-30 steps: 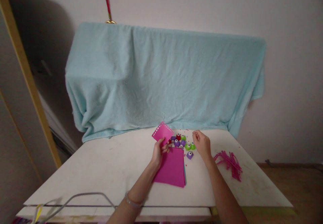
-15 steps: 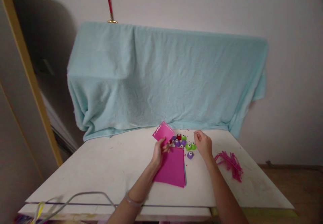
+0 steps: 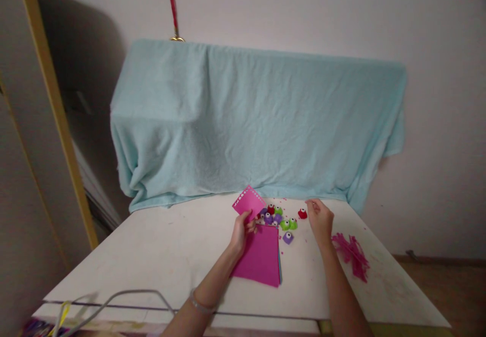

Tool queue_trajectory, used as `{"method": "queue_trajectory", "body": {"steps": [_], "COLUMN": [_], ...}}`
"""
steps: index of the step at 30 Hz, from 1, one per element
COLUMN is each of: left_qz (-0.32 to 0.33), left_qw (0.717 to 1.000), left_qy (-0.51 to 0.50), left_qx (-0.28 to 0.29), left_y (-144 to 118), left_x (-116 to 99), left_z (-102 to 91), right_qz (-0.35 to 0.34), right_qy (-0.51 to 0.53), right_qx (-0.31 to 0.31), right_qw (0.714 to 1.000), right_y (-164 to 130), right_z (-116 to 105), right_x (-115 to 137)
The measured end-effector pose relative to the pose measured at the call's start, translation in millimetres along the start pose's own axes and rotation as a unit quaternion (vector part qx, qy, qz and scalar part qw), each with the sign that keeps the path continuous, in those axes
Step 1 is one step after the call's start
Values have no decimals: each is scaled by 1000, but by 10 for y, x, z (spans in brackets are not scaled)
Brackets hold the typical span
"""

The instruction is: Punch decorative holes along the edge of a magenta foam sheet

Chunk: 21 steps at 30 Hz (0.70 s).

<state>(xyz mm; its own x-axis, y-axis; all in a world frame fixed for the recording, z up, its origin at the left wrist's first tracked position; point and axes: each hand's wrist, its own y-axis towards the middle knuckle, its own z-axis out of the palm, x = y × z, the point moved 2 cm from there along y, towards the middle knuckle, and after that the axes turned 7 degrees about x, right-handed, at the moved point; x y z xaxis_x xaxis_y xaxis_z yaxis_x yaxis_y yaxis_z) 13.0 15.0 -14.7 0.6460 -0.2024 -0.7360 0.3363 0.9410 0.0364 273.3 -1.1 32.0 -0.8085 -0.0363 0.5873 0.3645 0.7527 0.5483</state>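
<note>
My left hand (image 3: 243, 230) pinches a small pink paper square (image 3: 248, 202), held up with a row of punched holes along its two upper edges. Under that hand lies a stack of larger magenta paper sheets (image 3: 260, 258), with a bluish edge showing at the right. My right hand (image 3: 321, 220) is closed, thumb and fingertips together; what they hold, if anything, is too small to make out. Just left of its fingertips sits a red craft punch (image 3: 302, 214) with a round white top. Several purple, green and red craft punches (image 3: 287, 237) cluster between the hands.
Pink paper strips (image 3: 353, 257) lie heaped right of my right forearm. Tiny pink paper bits dot the white table (image 3: 170, 246). A light blue cloth (image 3: 258, 119) hangs behind the table. A grey cable (image 3: 125, 291) crosses the front left edge.
My right hand has shifted right, and the red craft punch now shows beside its fingertips. My left hand still holds the pink square. The whole view has shifted slightly.
</note>
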Motion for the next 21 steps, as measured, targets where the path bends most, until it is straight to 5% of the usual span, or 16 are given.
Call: {"method": "queue_trajectory", "body": {"steps": [5, 8, 21], "left_qz": [11, 10, 15], "left_qw": [1000, 1000, 1000], "left_qy": [-4, -2, 20], "left_qx": [11, 11, 15], "left_y": [16, 31, 25], "left_x": [20, 33, 29], "left_z": [-34, -46, -53], "right_qz": [-18, -18, 13], "right_qy": [-85, -150, -249], "right_qx": [231, 301, 319], "right_qw": [969, 942, 914], "right_y": [-65, -143, -237], "right_z": [155, 229, 307], "right_x": [-38, -29, 112]}}
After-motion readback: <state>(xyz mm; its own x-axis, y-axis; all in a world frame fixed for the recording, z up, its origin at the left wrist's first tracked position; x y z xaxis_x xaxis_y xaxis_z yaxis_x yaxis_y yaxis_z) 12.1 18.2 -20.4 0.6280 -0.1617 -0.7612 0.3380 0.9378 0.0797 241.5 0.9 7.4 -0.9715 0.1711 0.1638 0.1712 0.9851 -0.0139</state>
